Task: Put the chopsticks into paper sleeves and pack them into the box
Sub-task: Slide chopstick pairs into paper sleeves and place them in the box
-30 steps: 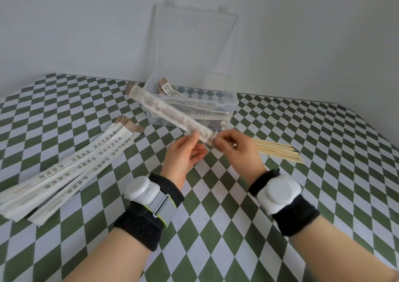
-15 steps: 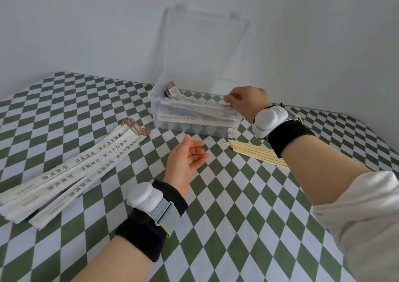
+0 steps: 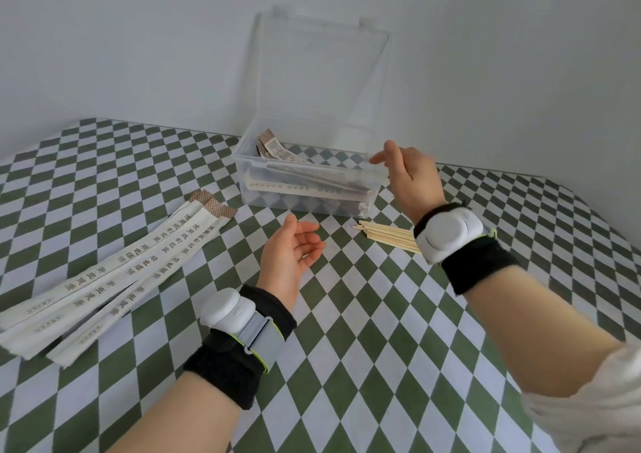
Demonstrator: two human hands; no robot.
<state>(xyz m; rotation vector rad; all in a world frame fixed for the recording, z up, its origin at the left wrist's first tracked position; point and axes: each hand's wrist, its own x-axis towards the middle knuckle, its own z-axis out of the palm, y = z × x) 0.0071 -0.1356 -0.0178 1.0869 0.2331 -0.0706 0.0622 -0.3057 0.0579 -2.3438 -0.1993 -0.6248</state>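
Note:
A clear plastic box [image 3: 253, 171] with its lid raised stands at the back of the checkered table; several sleeved chopsticks [image 3: 305, 183] lie inside it. Bare wooden chopsticks [image 3: 385, 235] lie in a small pile to the right of the box front. Several empty paper sleeves [image 3: 114, 272] with printed characters are fanned out on the left. My left hand [image 3: 289, 258] hovers palm up over the table in front of the box, fingers relaxed, holding nothing. My right hand [image 3: 409, 175] is raised beside the box's right front corner, fingers loose and empty.
The green and white checkered table [image 3: 364, 331] runs to a plain wall behind the box. Both wrists carry white trackers on black bands.
One second ago both hands held a sleeved pair in front of the box. My right hand then carried it into the box, let go, and has now drawn back to the right, empty.

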